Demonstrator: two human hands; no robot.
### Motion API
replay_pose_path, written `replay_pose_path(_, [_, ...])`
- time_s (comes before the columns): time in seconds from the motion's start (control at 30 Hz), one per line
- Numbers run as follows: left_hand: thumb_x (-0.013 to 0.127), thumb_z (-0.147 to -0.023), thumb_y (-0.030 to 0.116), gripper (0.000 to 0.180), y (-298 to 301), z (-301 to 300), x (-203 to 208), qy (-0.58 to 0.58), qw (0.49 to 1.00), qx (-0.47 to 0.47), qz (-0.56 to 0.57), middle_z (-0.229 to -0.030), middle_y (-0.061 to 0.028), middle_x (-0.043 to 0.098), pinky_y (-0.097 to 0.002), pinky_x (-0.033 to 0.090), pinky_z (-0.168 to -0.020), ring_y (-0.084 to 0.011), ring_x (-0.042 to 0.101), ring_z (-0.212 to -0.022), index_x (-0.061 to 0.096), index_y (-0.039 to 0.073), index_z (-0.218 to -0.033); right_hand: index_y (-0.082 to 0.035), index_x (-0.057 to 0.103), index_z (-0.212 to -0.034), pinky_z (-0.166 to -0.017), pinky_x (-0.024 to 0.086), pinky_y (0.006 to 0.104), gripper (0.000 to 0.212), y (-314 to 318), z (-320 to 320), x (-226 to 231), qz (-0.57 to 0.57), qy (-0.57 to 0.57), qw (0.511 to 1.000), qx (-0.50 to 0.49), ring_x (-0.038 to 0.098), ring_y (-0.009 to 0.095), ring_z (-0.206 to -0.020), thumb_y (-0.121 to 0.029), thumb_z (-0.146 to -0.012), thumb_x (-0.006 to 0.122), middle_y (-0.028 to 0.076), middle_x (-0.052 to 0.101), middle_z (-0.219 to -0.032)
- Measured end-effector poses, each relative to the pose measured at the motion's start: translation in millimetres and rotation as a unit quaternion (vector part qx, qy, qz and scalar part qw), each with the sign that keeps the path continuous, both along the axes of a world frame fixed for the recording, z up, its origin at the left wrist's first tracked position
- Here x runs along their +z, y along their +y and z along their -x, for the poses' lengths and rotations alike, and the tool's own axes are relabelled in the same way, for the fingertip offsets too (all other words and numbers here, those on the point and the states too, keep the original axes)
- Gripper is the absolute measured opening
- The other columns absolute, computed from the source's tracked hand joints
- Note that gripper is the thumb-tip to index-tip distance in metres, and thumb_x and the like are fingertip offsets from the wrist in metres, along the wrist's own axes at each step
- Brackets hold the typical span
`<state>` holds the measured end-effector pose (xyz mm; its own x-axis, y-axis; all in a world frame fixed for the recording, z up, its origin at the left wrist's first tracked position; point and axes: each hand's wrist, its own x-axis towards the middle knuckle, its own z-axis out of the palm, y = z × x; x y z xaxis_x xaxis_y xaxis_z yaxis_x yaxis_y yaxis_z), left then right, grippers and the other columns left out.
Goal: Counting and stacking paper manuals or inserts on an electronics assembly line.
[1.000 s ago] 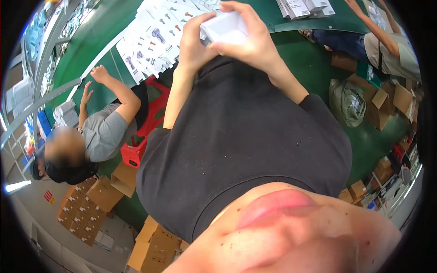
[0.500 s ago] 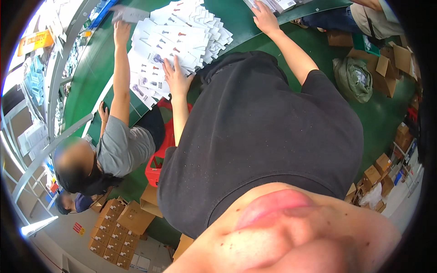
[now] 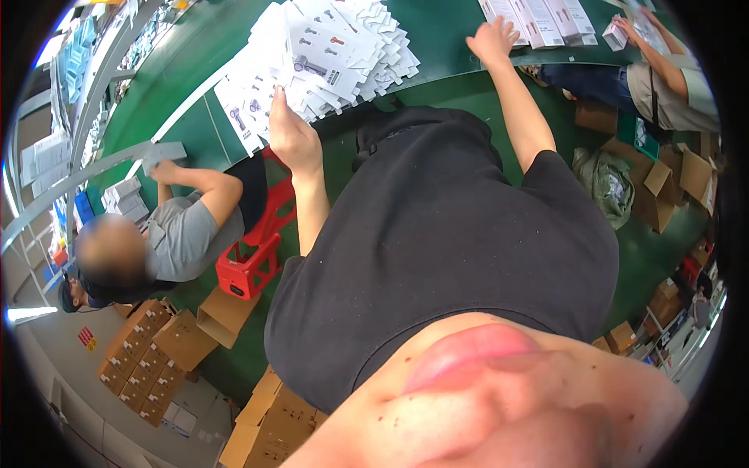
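Observation:
A fanned pile of flat white printed cartons (image 3: pixel 374 58) lies on the green table at its near edge. My left hand (image 3: pixel 295 140) is closed at the pile's near left side, thumb and fingers pinching the edge of a flat white carton (image 3: pixel 269 51) that stands tilted up from the others. Further right, my right hand (image 3: pixel 493 40) is open over the table, fingers spread and holding nothing. Its fingertips are beside a row of folded-up white boxes (image 3: pixel 538 22); I cannot tell whether they touch.
At the left a co-worker (image 3: pixel 195 210) holds a greyish carton (image 3: pixel 165 154) near a metal frame. Another co-worker's hands (image 3: pixel 651 51) handle a small white box at the far right. A red stool (image 3: pixel 250 269), cardboard boxes (image 3: pixel 140 359) and a green sack (image 3: pixel 605 187) stand on the floor.
My left hand has gone from lying spread on the pile to pinching a lifted carton. My right hand has come off the boxes. The left co-worker has drawn a carton back from the pile.

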<state>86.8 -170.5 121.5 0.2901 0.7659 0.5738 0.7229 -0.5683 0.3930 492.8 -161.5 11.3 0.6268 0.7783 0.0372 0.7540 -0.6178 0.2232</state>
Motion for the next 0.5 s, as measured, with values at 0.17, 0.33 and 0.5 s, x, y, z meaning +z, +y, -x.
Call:
replay_pose_path(0.17, [0.055,-0.087,-0.009,0.046,-9.4,-30.3,55.9,-0.153,0.972,-0.071,0.166,-0.123,-0.0167,0.066,-0.0307,0.053,-0.088,-0.0261,0.066,-0.103,0.055,-0.001,-0.132,-0.004,0.048,-0.136,-0.104,0.039,0.0402,0.060,-19.8,111.1,114.3,-0.426,0.106,0.769,0.464,0.048,0.034,-0.120,-0.026,-0.082,0.062,0.022,0.048,-0.134])
replay_pose_path(0.33, [0.059,-0.085,-0.005,0.045,8.1,-36.9,69.0,-0.274,0.860,-0.198,0.381,-0.119,-0.0133,0.067,-0.0295,0.053,-0.084,-0.0218,0.065,-0.095,0.058,0.000,-0.129,-0.016,0.048,-0.145,-0.112,0.024,0.0643,0.098,-11.7,152.2,137.7,-0.378,0.223,0.734,0.518,0.031,0.047,-0.139,-0.042,-0.059,0.087,0.024,0.030,-0.153])
replay_pose_path(0.5, [0.065,-0.083,0.008,0.048,41.1,-36.7,75.4,-0.196,0.862,-0.140,0.446,-0.119,-0.0157,0.066,-0.0321,0.052,-0.086,-0.0252,0.064,-0.098,0.057,-0.002,-0.129,-0.013,0.043,-0.148,-0.114,0.027,0.0593,0.107,-18.6,147.9,140.9,-0.369,0.385,0.661,0.528,0.039,0.043,-0.135,-0.041,-0.056,0.090,0.023,0.035,-0.152])
